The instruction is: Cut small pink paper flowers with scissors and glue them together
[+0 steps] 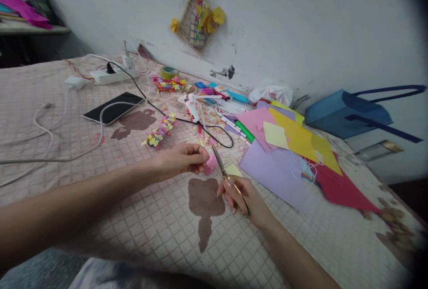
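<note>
Left hand (179, 160): thumb and fingers pressed together, pinching a pink paper scrap (211, 165) near the middle of the checked bedsheet (154, 233), toward the near edge. Right hand (241, 197): fingers curled around the handles of gold-toned scissors (227, 177), blades almost together, tips right at the scrap; exact blade gap too small to tell. Small yellow-green paper piece (233, 171) just beside the blades; lilac card sheet (270, 173) just past the right hand.

Risks:
- Blade tips close to the left hand's fingers: slipping scrap = nick.
- Black cable (232, 141) looped just beyond the tips: long forward snip = cut cable, possibly live.
- Soft, uneven bedding under the paper: poor support, so a wandering cut line or a sudden blade jump.
</note>
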Motion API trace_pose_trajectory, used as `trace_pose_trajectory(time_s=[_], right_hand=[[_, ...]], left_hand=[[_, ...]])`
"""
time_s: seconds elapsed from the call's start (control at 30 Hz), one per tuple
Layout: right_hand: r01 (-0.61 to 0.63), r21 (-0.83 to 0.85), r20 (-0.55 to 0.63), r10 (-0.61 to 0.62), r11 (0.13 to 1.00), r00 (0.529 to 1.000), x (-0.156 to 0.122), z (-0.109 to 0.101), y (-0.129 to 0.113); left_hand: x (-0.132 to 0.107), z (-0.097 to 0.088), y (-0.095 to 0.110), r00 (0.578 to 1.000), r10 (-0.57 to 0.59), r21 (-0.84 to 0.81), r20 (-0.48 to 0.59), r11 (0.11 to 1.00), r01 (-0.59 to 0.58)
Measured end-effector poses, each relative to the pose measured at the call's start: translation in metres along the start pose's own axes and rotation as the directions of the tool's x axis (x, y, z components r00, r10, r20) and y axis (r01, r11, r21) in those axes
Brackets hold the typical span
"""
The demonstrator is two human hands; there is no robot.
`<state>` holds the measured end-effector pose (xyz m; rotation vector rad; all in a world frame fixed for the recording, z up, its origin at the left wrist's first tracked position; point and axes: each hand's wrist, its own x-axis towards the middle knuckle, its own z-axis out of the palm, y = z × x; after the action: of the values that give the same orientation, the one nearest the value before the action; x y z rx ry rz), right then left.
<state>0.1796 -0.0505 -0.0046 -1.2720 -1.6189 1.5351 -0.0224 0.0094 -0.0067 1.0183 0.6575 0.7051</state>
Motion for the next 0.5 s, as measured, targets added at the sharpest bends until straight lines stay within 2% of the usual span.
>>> trace_pose_trajectory(time_s=[0.27,0.5], right_hand=[[0.032,-0.065,-0.031,-0.034,0.997,0.999,-0.0011,0.0044,0.0053],[0.019,-0.093,-0.030,-0.022,0.995,0.999,-0.0012,0.0070,0.0071]], left_hand=[[-0.0017,0.0038,0.0049,0.998,-0.016,-0.071,-0.067,0.997,0.011],[-0.0007,0.0029,0.0014,0.999,-0.018,-0.101,-0.052,0.995,0.012]])
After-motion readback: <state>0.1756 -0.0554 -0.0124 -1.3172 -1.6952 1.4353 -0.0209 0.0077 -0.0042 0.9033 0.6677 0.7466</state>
